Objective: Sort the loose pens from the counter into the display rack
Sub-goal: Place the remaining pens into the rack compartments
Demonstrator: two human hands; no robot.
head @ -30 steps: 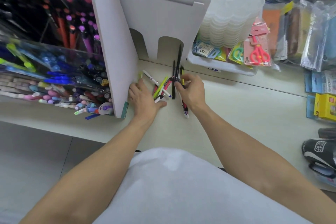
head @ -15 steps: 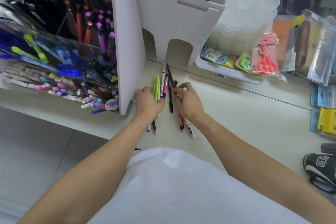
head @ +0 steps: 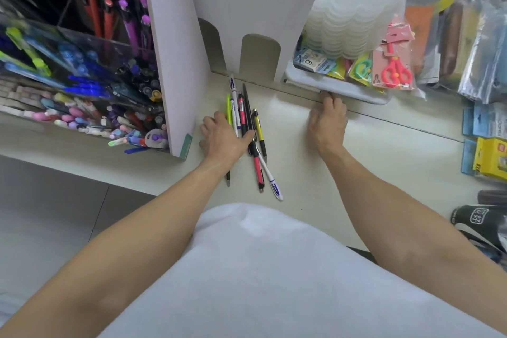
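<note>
My left hand [head: 223,138] lies flat, fingers straight, on the gathered pens [head: 248,129]. My right hand [head: 327,121] rests loosely open on the worktop [head: 356,173]. Lifting one-handed could scatter them.

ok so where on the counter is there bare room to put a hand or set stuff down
Bare counter lies between the pen bundle under the left hand and the right hand. More lies right of the right arm, up to the yellow packets. Crowded: the display rack at left, the white tray behind and the packets along the right edge.
</note>
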